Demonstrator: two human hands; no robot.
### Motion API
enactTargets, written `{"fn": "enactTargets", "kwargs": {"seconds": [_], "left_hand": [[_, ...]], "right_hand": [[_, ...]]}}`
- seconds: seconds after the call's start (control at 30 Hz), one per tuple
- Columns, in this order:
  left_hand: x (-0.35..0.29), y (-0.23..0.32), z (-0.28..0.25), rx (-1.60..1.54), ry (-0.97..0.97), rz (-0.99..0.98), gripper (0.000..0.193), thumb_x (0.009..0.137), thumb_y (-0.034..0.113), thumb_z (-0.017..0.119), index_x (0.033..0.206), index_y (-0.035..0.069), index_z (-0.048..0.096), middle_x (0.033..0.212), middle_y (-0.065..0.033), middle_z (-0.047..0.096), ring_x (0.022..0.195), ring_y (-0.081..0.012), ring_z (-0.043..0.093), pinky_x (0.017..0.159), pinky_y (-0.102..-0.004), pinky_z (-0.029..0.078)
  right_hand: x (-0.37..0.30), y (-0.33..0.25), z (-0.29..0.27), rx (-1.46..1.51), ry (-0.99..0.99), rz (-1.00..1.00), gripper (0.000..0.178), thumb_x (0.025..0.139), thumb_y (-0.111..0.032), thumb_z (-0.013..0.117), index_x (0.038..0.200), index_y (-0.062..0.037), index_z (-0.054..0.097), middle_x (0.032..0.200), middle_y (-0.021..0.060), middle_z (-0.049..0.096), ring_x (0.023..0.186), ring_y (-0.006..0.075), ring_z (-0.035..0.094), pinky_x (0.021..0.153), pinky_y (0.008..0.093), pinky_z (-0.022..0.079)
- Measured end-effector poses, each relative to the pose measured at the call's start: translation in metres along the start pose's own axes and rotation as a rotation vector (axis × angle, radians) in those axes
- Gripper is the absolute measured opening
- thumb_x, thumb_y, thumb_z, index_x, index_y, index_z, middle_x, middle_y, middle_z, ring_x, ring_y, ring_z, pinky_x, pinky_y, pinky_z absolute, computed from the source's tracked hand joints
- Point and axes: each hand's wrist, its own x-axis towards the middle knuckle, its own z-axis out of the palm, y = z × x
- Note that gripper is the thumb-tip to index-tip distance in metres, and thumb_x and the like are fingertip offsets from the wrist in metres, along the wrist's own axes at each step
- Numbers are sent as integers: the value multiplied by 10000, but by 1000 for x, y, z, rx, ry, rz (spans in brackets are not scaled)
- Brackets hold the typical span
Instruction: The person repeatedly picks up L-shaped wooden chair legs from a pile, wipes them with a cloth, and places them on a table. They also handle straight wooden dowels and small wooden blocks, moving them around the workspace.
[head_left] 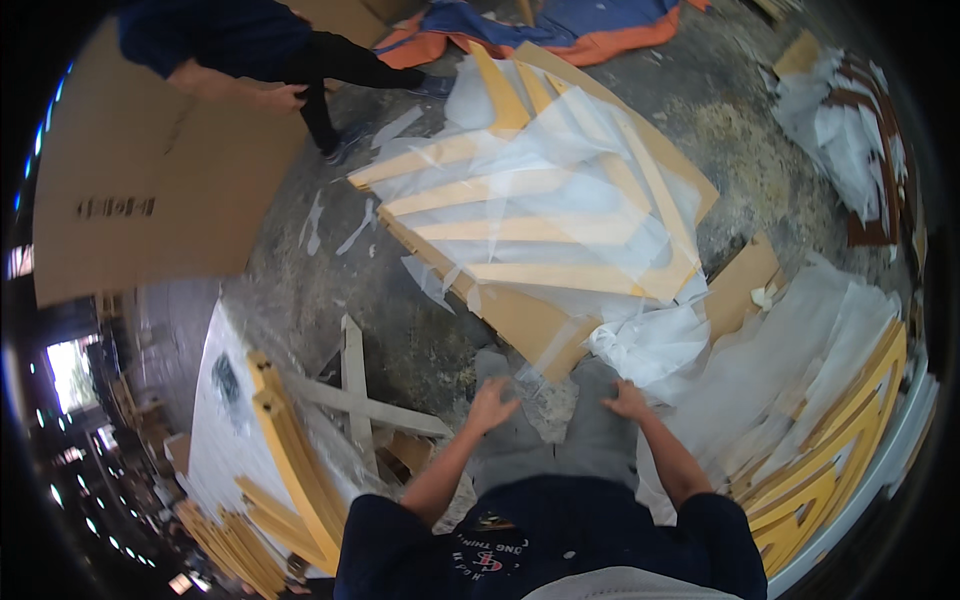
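Note:
My left hand (491, 406) is at my left thigh near the knee, thumb and fingers apart, with nothing visible in it. By the other knee is my right hand (627, 400), its fingers loosely apart and also without any object showing. On the floor ahead lies a stack of pale wooden frame panels with slats (530, 232), interleaved with thin white foam sheets (585, 135). Flat cardboard (535, 325) sticks out beneath the stack. A crumpled heap of white foam (655, 345) sits just beyond my right hand.
A person (235, 45) stands at the far left beside a large cardboard sheet (160, 170). Yellow wooden parts (285, 455) and crossed grey boards (355, 400) are at left. More wooden frames (840, 440) lean at right. A blue and orange tarp (560, 35) lies at the back.

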Motion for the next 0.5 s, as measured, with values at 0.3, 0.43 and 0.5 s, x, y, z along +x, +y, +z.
{"fn": "enactTargets", "kwargs": {"seconds": [0.3,0.43,0.5], "left_hand": [[472,-93,-42,679,213,126,1056,730,435,799,1562,232,180,1595,-192,174,1363,-459,351,933,-690,417],[575,-32,-62,619,270,155,1077,686,396,846,1547,225,221,1538,-214,252,1284,-446,440,870,-570,523],[607,-45,-68,644,216,114,1090,670,395,858,1544,230,228,1530,-209,264,1262,-435,460,881,-554,527]], "right_hand": [[66,6,125,181,229,265,796,679,-376,781,1360,-87,487,1406,289,401,1269,487,425,1046,504,402],[67,-1,128,187,317,308,721,681,-296,776,1321,-80,521,1402,288,404,1266,472,429,1038,506,405],[73,-2,126,212,344,281,689,683,-281,775,1297,-77,539,1399,286,407,1262,460,437,1034,504,407]]}}
